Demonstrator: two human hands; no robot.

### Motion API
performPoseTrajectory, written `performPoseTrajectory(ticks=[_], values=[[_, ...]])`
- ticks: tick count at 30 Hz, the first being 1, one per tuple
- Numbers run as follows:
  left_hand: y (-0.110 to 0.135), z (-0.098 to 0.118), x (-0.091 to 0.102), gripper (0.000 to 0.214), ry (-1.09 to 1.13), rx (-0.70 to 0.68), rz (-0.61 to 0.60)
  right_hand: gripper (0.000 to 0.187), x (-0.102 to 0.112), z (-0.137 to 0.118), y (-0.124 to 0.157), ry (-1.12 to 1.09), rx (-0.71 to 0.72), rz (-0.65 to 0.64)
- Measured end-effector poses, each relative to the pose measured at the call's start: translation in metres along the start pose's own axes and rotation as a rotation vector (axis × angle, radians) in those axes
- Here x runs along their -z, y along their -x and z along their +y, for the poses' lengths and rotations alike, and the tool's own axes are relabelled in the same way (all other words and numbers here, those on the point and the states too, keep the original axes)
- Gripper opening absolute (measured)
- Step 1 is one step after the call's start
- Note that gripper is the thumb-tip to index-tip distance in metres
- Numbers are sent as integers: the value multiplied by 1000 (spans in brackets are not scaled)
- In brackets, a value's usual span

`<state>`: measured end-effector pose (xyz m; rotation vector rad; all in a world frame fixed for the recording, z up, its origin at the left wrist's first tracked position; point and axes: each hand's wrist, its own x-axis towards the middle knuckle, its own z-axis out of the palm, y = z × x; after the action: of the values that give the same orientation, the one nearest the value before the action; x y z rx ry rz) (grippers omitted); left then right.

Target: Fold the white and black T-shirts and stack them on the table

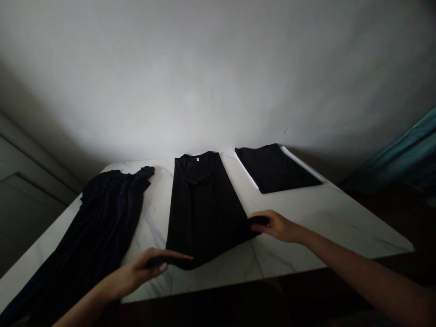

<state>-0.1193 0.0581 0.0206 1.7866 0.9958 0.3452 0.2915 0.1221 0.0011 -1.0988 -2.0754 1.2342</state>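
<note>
A black garment (207, 209), with a small white label inside its neckline, lies lengthwise on the marble-patterned table (293, 227). Its sides are straight, and the neck end points toward the wall. At the near left corner, my left hand (146, 265) grips the edge of the cloth between thumb and fingers. On the opposite near corner, my right hand (274, 225) pinches the fabric in the same way. Between both hands the near edge of the garment looks slightly lifted. Whether the garment is a shirt or a dress I cannot tell.
To the left, a dark navy garment (109, 213) lies spread and hangs toward the near edge. A folded black cloth (277, 168) with white borders sits at the back right. Behind the table rises a pale wall (211, 81); a teal cloth (402, 154) shows at far right.
</note>
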Motion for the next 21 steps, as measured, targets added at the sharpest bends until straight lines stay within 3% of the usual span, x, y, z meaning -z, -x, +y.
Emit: performPoseTrajectory(ticks=[6,12,18,21], values=[[-73,0,83,43,525,170,214,42,47,-7,-101,-399,-52,50],[-172,1,174,35,652,191,354,29,79,-1,-210,-712,-141,110],[-270,-39,230,30,673,204,426,28,98,46,-305,-601,-231,213],[-308,-70,242,26,711,256,467,29,98,79,-337,-243,-262,315]])
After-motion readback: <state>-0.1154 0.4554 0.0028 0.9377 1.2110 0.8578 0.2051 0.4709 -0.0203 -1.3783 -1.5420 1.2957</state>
